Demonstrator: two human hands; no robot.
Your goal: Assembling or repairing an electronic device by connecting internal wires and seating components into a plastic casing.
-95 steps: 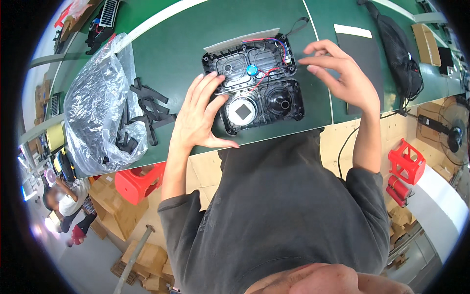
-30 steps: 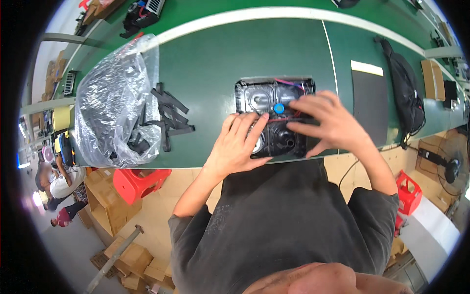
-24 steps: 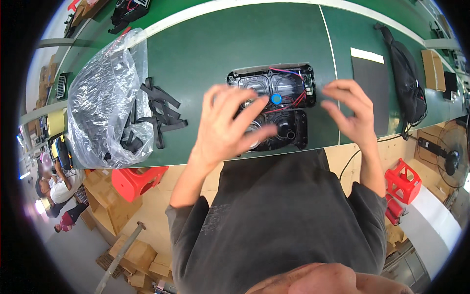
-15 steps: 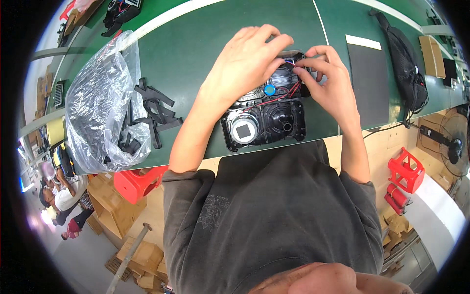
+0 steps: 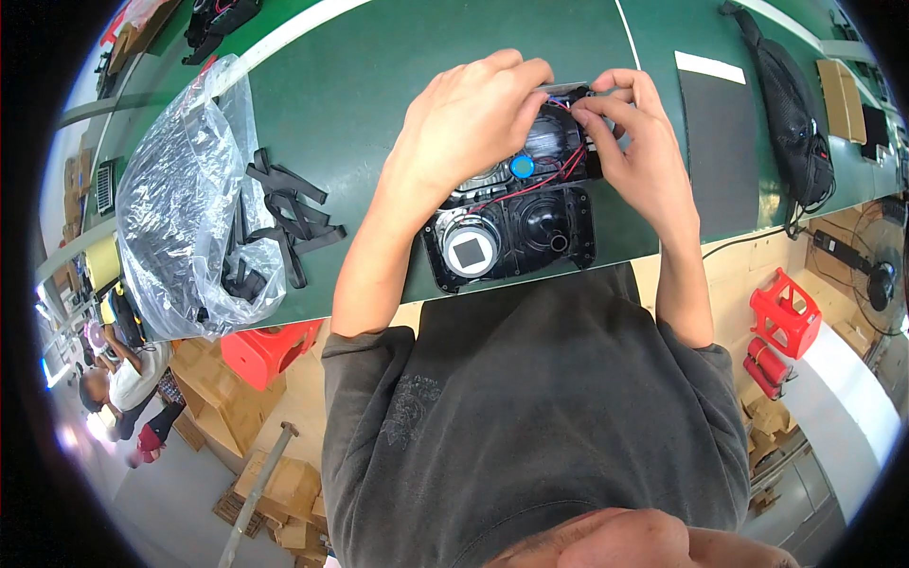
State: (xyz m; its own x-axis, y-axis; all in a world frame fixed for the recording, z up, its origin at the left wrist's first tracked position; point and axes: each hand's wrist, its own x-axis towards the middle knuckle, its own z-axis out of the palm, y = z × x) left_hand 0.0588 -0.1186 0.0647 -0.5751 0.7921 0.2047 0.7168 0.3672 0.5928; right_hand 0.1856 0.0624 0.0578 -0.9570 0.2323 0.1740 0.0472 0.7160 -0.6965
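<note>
A black open plastic housing in two halves (image 5: pixel 516 208) lies near the bench's front edge. The lower half holds a round speaker (image 5: pixel 472 253) with a dark square centre and a black round recess (image 5: pixel 544 227). In the upper half sit a blue round part (image 5: pixel 521 167) and red wires (image 5: pixel 568 161). My left hand (image 5: pixel 473 118) covers the upper-left half with curled fingers; its tips meet thin wires at the top, and what they grip is hidden. My right hand (image 5: pixel 634 151) pinches those wires (image 5: pixel 561 103) at the top right corner, thumb and index together.
A clear plastic bag (image 5: pixel 185 194) and black straps (image 5: pixel 294 213) lie left; a dark sheet (image 5: pixel 715 142), black bag (image 5: pixel 786 133) and cardboard box (image 5: pixel 841 99) lie right. Red stools (image 5: pixel 786 312) stand below the green bench (image 5: pixel 350 85). Another person (image 5: pixel 133 379) is at far left.
Both hands have moved up to the housing's top right; my left hand left the lower half and now covers the upper half. My right fingers have closed on the wires.
</note>
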